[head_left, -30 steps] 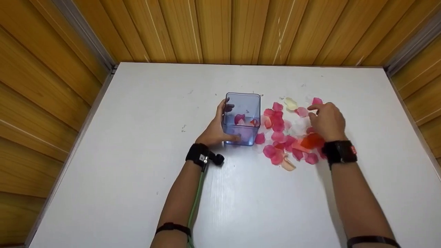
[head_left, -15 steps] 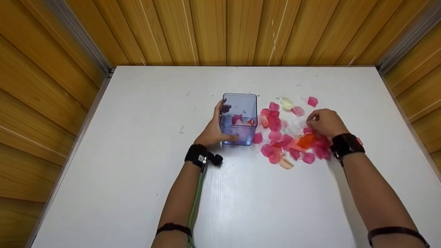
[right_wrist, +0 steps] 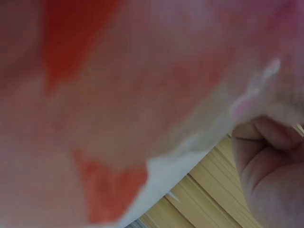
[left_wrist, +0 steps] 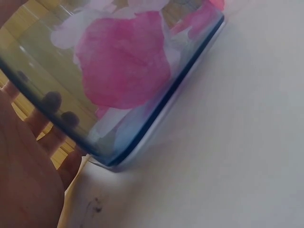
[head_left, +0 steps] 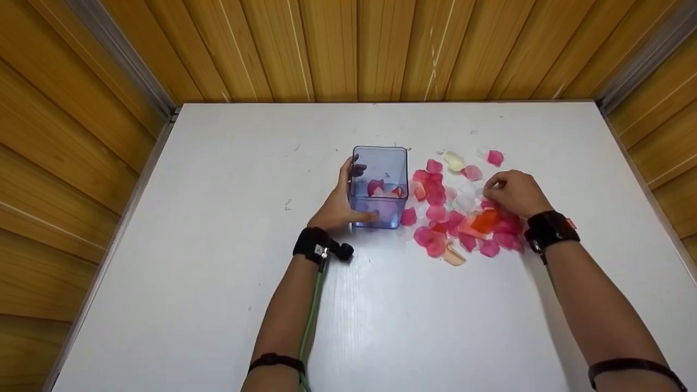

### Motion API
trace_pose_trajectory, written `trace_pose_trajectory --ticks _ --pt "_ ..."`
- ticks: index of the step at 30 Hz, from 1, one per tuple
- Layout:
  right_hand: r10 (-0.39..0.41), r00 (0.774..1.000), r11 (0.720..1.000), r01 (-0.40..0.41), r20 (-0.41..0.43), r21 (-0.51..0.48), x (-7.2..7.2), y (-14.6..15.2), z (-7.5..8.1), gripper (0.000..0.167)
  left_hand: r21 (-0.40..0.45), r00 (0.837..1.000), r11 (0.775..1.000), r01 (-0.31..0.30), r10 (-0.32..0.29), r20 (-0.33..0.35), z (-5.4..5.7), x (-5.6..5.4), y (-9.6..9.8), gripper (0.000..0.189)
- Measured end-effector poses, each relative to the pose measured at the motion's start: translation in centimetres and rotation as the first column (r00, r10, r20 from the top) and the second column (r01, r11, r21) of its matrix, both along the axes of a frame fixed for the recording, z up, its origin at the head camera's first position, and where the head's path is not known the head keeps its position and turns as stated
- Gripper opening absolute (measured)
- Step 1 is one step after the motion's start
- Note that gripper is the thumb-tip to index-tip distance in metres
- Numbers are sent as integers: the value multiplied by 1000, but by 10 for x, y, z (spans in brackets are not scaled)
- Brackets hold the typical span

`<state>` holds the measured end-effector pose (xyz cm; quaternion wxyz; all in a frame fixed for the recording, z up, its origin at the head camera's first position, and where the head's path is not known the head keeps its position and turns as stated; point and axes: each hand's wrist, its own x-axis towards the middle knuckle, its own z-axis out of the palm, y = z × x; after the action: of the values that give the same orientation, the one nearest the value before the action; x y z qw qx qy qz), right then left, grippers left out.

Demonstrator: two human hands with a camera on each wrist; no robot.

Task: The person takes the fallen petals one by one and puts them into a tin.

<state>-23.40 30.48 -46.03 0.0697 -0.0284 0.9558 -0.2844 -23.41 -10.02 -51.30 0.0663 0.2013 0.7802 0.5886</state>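
My left hand (head_left: 333, 209) grips a clear bluish plastic box (head_left: 400, 163) from its left side, thumb across the near wall and fingers round the far side. Inside the box lie a few petals, among them a pink petal (left_wrist: 124, 64) that shows large through the wall in the left wrist view. To the right, my right hand (head_left: 517, 193) has thumb and forefinger brought together, pinching the edge of a white petal (head_left: 466, 197) in the scattered pile. Beneath that hand lies an orange petal (head_left: 484, 221) amid pink ones.
Loose artificial petals, mostly pink, spread over the white table (head_left: 218, 261) right of the box. A cream petal (head_left: 453, 161) and a separate pink petal (head_left: 495, 158) lie farther back. Yellow slatted panels (head_left: 326, 49) enclose the table's back and sides.
My right hand has drawn back from the far petals to the white ones, and its thumb and forefinger have come together. The left hand and the box stay in place.
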Motion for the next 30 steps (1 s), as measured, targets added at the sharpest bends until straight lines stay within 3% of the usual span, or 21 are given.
trace_pose_trajectory --ticks 7,11,14,21,25,30 --pt "-77 984 993 61 -163 -99 6 -36 25 30 3 1000 1000 -8 8 8 5 -1 0 139" --pt "-75 950 982 17 -303 -189 13 -71 44 26 -10 1000 1000 -6 6 7 6 -2 0 139" --pt "-61 931 964 -38 -360 -261 22 -100 56 22 -7 1000 1000 -1 1 3 5 -1 0 139" --pt "51 925 920 -190 -376 -342 44 -165 65 15 8 1000 1000 4 -4 12 2 -1 -1 138" --pt "103 927 926 -221 -360 -304 48 -189 61 15 8 1000 1000 6 -6 14 0 -1 -1 138" --pt "115 932 932 -221 -343 -288 45 -195 59 18 17 1000 1000 13 -13 -2 0 -1 0 137"
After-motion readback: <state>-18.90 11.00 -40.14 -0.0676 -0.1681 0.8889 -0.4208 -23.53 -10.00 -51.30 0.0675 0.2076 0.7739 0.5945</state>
